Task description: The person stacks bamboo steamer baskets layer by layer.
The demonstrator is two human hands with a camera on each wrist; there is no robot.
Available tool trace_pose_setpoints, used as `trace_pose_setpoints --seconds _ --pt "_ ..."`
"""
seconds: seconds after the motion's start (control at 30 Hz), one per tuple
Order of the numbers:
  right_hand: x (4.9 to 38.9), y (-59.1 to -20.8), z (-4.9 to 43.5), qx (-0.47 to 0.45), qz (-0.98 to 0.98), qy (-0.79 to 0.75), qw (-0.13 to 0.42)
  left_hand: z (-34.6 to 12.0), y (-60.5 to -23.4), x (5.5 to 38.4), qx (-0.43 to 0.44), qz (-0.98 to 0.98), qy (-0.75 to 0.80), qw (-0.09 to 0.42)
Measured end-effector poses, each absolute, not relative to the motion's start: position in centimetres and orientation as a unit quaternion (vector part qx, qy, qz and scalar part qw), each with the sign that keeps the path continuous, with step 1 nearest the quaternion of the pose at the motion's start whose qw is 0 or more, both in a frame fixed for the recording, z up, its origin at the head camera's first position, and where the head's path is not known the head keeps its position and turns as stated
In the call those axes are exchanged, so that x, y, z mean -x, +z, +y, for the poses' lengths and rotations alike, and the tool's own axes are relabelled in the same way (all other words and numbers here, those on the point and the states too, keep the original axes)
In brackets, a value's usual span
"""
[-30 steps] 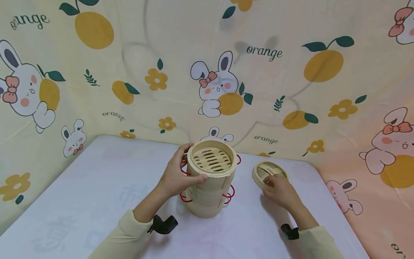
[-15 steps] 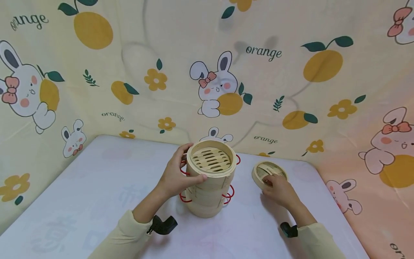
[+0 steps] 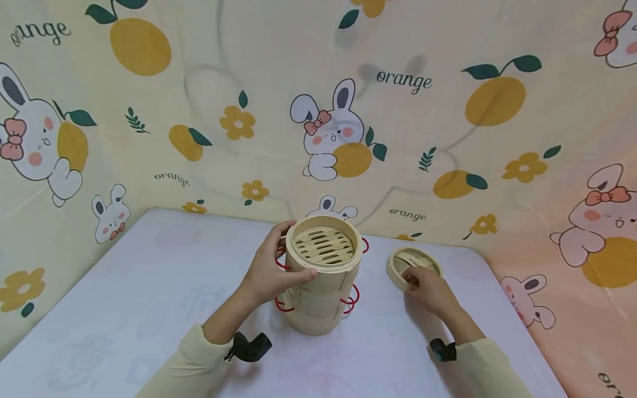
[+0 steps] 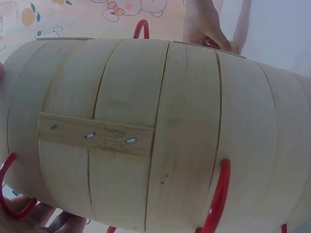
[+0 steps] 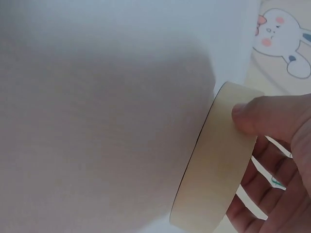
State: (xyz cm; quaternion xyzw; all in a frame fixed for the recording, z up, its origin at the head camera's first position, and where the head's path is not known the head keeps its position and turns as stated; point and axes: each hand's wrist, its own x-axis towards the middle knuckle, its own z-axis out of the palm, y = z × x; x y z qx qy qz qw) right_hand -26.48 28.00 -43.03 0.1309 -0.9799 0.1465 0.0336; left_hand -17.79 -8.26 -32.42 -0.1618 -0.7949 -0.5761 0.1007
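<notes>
A tall stack of bamboo steamer baskets [image 3: 318, 301] with red cord loops stands upright on the table in the head view. The slatted floor of the top basket shows inside its rim. My left hand [image 3: 271, 271] grips the upper part from the left, thumb across the front; its fingers go behind the basket, partly hidden. In the left wrist view, the stack's stapled side [image 4: 121, 97] fills most of the frame. To the right lies a shallow bamboo steamer lid [image 3: 395, 269] with a strip across it. My right hand [image 5: 277, 145] pinches its rim, thumb on the outer band.
The white table [image 3: 164, 287] extends to the left and in front of the stack. Behind it hangs a patterned cloth backdrop [image 3: 278, 66] with rabbits and oranges, which also rises at both sides. A black strap device [image 3: 249, 347] sits at the left wrist.
Both hands keep the same hold on the stack and the lid. The whole head view has drifted very slightly to the left.
</notes>
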Motion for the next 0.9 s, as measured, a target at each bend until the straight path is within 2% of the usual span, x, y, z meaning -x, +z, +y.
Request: trace_pose_setpoints --seconds 0.33,0.9 --pt "26.78 -43.28 28.25 -0.139 -0.981 0.128 0.039 -8.29 -32.40 17.78 0.159 -0.796 -0.575 0.100" --pt "26.26 -43.03 28.77 -0.136 -0.980 0.095 0.108 -8.36 -32.59 17.99 0.167 -0.795 -0.575 0.100"
